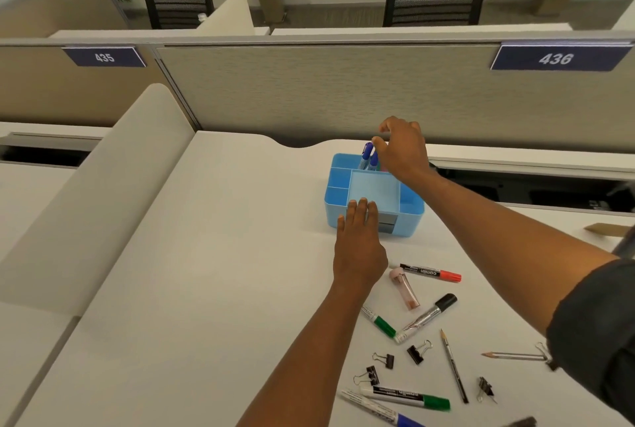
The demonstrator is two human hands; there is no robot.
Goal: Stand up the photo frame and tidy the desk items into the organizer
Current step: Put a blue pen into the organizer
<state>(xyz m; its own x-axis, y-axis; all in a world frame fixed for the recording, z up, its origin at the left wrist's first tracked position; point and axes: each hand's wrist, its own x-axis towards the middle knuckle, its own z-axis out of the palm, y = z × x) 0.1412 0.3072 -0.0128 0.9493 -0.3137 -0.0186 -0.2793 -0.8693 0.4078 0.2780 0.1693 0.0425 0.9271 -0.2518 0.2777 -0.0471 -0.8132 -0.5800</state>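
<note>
The light blue organizer (410, 220) stands in the middle of the white desk (206, 289). Two blue markers (368, 156) stand upright in its back compartment. My right hand (402, 148) hovers just over their caps, thumb and forefinger apart with nothing between them. My left hand (359, 248) lies flat with its fingertips on the organizer's front rim. Loose on the desk nearer to me are a red marker (431, 272), a pink tube (407, 291), a black-capped marker (426, 318), green markers (379, 322), pencils (453, 366) and several binder clips (417, 351).
A brown flat piece (604, 230) lies at the right edge, partly cut off by my arm. A beige partition wall (326, 90) closes the desk's back. A cream side divider (103, 186) borders the left. A blue-capped marker (378, 409) lies at the desk's near edge.
</note>
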